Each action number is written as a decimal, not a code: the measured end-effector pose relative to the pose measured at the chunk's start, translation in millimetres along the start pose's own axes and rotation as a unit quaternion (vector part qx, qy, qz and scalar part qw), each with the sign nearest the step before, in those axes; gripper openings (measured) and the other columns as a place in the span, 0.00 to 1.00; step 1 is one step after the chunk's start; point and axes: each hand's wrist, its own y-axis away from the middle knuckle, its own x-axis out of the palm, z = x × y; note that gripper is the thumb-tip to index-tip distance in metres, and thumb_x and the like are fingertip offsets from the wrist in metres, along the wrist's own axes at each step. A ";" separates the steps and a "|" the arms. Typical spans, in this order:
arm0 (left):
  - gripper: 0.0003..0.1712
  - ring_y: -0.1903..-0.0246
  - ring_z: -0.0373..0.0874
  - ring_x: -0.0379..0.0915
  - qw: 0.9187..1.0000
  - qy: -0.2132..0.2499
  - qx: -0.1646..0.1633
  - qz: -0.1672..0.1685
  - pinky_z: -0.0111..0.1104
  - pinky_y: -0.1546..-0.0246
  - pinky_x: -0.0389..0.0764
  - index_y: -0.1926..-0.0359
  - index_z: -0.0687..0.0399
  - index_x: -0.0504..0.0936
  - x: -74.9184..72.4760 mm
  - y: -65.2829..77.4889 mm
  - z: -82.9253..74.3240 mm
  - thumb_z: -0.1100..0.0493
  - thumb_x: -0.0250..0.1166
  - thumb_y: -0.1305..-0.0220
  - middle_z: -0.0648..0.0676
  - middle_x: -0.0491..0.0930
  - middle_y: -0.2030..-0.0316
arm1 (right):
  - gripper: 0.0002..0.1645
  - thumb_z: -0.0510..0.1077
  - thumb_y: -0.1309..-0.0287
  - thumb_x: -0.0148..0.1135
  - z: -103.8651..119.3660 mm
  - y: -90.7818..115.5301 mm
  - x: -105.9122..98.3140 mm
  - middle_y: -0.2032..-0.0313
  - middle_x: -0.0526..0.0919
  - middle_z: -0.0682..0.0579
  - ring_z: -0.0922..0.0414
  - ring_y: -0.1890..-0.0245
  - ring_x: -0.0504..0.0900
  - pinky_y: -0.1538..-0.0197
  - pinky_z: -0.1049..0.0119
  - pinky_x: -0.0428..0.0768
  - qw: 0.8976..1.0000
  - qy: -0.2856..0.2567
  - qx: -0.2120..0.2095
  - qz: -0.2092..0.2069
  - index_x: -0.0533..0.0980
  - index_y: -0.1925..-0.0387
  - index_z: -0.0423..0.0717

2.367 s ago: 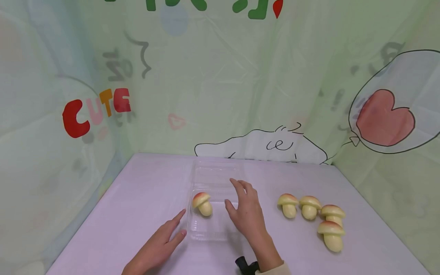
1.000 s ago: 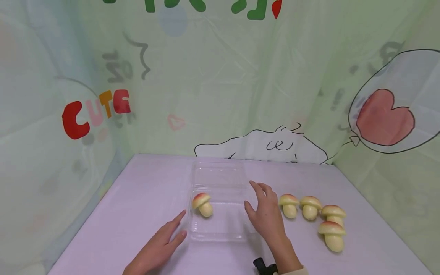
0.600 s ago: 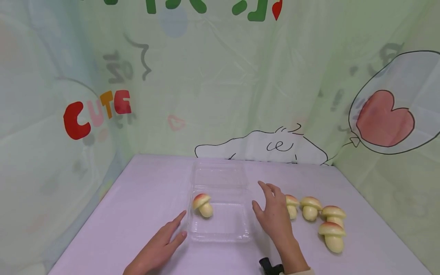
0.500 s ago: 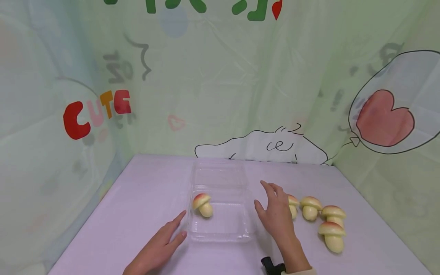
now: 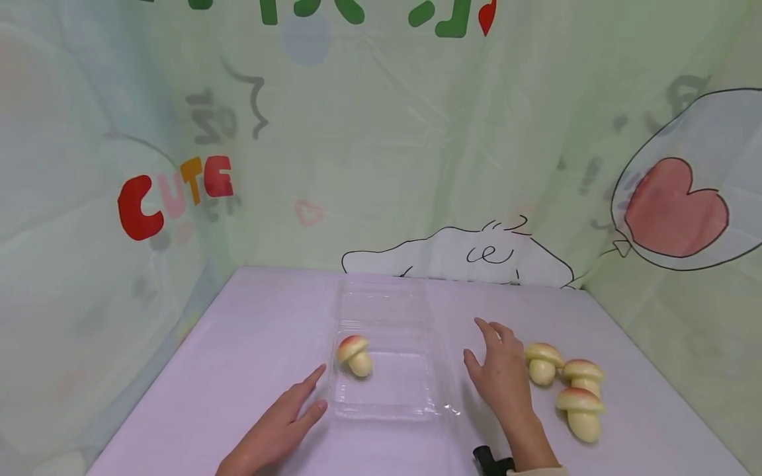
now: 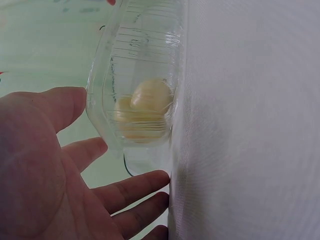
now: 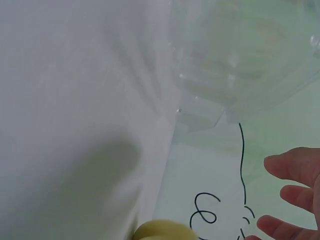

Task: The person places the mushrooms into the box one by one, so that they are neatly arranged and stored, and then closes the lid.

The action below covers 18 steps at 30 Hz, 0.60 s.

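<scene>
A clear plastic clamshell box [image 5: 381, 413] lies with its lid folded back on the table. Inside, at its left, is a pale yellow mushroom [image 5: 360, 362] with a red-tinged cap, seen through the wall in the left wrist view. My left hand [image 5: 280, 423] is at the box's left side, fingers extended; in the left wrist view its thumb and index finger are at the box wall. My right hand [image 5: 503, 373], fingers spread and holding nothing, hovers right of the box. It hides one mushroom in the head view; a yellow mushroom [image 7: 165, 231] shows at the right wrist view's bottom edge.
More mushrooms stand to the right: one beside my right hand [image 5: 542, 371], another behind [image 5: 583, 371], and one nearest the front [image 5: 582, 416]. A pale green printed curtain [image 5: 381, 145] encloses the lilac table [image 5: 262, 317]. A black device [image 5: 491, 461] sits at my right wrist.
My right hand has moved from over the box to the right, now covering the leftmost mushroom of the group. My left hand and the mushroom in the box have stayed put.
</scene>
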 end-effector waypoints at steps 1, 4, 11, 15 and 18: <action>0.37 0.26 0.60 0.63 1.000 -0.001 0.001 0.000 0.62 0.29 0.63 0.19 0.40 0.60 0.3 -0.1 0.2 0.39 0.56 0.23 0.59 0.69 0.27 | 0.35 0.38 0.42 0.70 -2.7 0.1 -0.1 0.39 0.73 0.29 0.27 0.43 0.74 0.44 0.34 0.76 1.000 0.003 0.000 -0.004 0.73 0.33 0.37; 0.37 0.26 0.59 0.63 1.000 -0.004 0.002 -0.003 0.62 0.29 0.63 0.19 0.40 0.60 1.1 -0.1 1.1 0.39 0.55 0.23 0.58 0.69 0.26 | 0.34 0.37 0.43 0.70 -10.6 -0.6 -0.7 0.39 0.73 0.28 0.26 0.44 0.74 0.46 0.35 0.77 1.000 0.002 0.010 -0.015 0.74 0.34 0.37; 0.38 0.26 0.58 0.64 1.000 -0.004 0.010 -0.005 0.62 0.29 0.64 0.19 0.41 0.59 1.8 0.0 1.1 0.38 0.55 0.22 0.58 0.69 0.27 | 0.33 0.38 0.41 0.66 -26.8 -2.8 -2.9 0.36 0.70 0.28 0.27 0.40 0.69 0.48 0.33 0.75 0.997 0.006 0.077 -0.008 0.72 0.33 0.38; 0.38 0.26 0.56 0.63 1.000 -0.006 0.018 -0.006 0.61 0.29 0.64 0.19 0.43 0.59 1.8 -0.1 1.4 0.37 0.54 0.22 0.57 0.69 0.26 | 0.34 0.39 0.40 0.64 -33.7 -4.2 -2.8 0.35 0.67 0.27 0.27 0.39 0.67 0.46 0.31 0.73 0.993 0.015 0.114 0.006 0.70 0.32 0.37; 0.38 0.26 0.56 0.63 1.000 -0.007 0.019 -0.006 0.61 0.29 0.64 0.19 0.43 0.59 1.6 -0.1 1.8 0.38 0.54 0.22 0.57 0.69 0.26 | 0.35 0.39 0.39 0.64 -37.3 -4.7 -1.3 0.35 0.67 0.26 0.26 0.38 0.67 0.45 0.30 0.72 0.992 0.021 0.127 0.012 0.69 0.31 0.36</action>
